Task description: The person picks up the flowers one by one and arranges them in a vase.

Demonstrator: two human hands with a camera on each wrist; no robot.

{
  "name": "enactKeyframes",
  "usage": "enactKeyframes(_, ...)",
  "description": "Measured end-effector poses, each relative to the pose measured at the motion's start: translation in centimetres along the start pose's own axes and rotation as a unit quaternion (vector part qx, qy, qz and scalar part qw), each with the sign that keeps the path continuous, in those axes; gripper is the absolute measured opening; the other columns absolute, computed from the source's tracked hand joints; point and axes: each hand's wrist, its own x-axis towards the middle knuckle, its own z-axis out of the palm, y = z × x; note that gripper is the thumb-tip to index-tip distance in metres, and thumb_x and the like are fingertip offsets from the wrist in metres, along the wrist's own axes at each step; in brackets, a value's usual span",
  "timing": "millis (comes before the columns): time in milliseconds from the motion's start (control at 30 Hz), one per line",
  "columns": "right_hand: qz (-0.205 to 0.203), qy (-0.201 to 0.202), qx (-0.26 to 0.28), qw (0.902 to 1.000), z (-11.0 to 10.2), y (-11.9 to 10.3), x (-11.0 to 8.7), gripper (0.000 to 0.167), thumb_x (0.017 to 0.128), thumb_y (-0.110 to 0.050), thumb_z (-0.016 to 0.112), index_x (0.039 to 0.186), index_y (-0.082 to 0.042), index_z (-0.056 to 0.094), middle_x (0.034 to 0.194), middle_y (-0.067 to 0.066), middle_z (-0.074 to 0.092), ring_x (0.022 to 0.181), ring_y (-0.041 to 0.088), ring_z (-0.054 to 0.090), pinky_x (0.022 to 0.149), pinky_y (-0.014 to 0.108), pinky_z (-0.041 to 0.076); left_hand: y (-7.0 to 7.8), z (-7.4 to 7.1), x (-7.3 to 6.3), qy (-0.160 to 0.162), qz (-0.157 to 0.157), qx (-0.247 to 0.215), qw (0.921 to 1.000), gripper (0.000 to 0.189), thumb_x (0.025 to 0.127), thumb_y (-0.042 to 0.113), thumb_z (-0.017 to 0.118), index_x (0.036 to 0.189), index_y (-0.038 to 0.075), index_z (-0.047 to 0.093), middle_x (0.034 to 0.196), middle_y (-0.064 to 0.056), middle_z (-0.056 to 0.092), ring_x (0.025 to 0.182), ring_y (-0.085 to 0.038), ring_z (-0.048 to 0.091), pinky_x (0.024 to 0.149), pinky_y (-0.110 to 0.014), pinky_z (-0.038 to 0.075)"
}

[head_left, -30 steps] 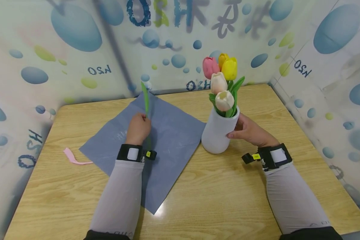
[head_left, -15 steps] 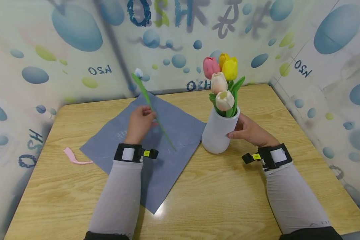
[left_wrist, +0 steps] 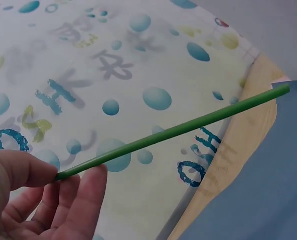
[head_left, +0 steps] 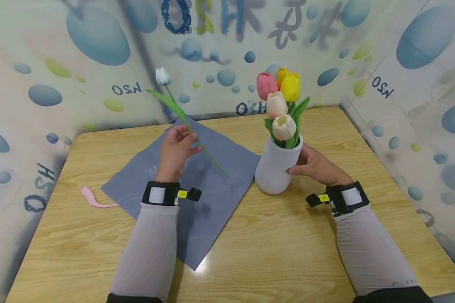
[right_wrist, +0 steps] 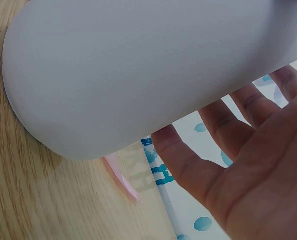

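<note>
Between thumb and fingers, my left hand (head_left: 176, 149) pinches the green stem of a white tulip (head_left: 163, 77) with one long leaf. The flower tilts up to the left, and the bare stem (left_wrist: 188, 129) slants down to the right above a blue-grey wrapping sheet (head_left: 227, 147). On the right side of the table stands a white vase (head_left: 277, 168) with several tulips (head_left: 278, 101) in pink, yellow and cream. My right hand (head_left: 318, 166) holds the vase from its right side, thumb in front. In the right wrist view its fingers (right_wrist: 188, 170) reach behind the vase.
A pink ribbon (head_left: 95, 200) lies left of the sheet, one end touching or under its edge. The wooden table (head_left: 288, 248) meets a wall covering (head_left: 220, 59) with blue spots and letters along its back edge.
My left hand has turned and risen slightly, swinging the tulip from near upright to a lean up-left, so its flower and lower stem show. My right hand and the vase stay put.
</note>
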Motion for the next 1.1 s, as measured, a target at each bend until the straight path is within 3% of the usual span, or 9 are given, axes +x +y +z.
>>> enactKeyframes(300, -0.005, -0.001, 0.009, 1.0000, 0.0, 0.1, -0.1, 0.072, 0.094, -0.004, 0.073, 0.155, -0.021, 0.039, 0.154, 0.005, 0.048, 0.137, 0.020, 0.052, 0.106, 0.025, 0.050, 0.6, 0.5, -0.5, -0.008, 0.015, -0.043, 0.9989, 0.013, 0.103, 0.010, 0.063, 0.115, 0.015, 0.059, 0.099, 0.001, 0.055, 0.100, -0.018, 0.065, 0.075, -0.029, 0.064)
enactKeyframes(667, -0.010, -0.005, 0.018, 0.9998, 0.0, 0.1, -0.1, 0.071, 0.094, -0.002, 0.072, 0.154, -0.021, 0.039, 0.152, 0.002, 0.049, 0.135, 0.016, 0.054, 0.106, 0.024, 0.050, 1.1, 1.2, -1.0, -0.005, 0.050, -0.103, 0.9934, 0.011, 0.104, 0.005, 0.060, 0.108, 0.014, 0.055, 0.099, -0.001, 0.054, 0.102, -0.019, 0.065, 0.075, -0.028, 0.063)
enactKeyframes(1100, -0.007, -0.004, 0.014, 0.9999, 0.0, 0.1, -0.1, 0.071, 0.094, -0.003, 0.073, 0.155, -0.022, 0.039, 0.153, 0.003, 0.048, 0.138, 0.019, 0.052, 0.107, 0.026, 0.049, 1.9, 2.5, -2.0, 0.018, 0.082, -0.208, 0.9745, 0.012, 0.104, 0.003, 0.060, 0.106, 0.014, 0.056, 0.097, 0.000, 0.060, 0.097, -0.019, 0.065, 0.079, -0.034, 0.063)
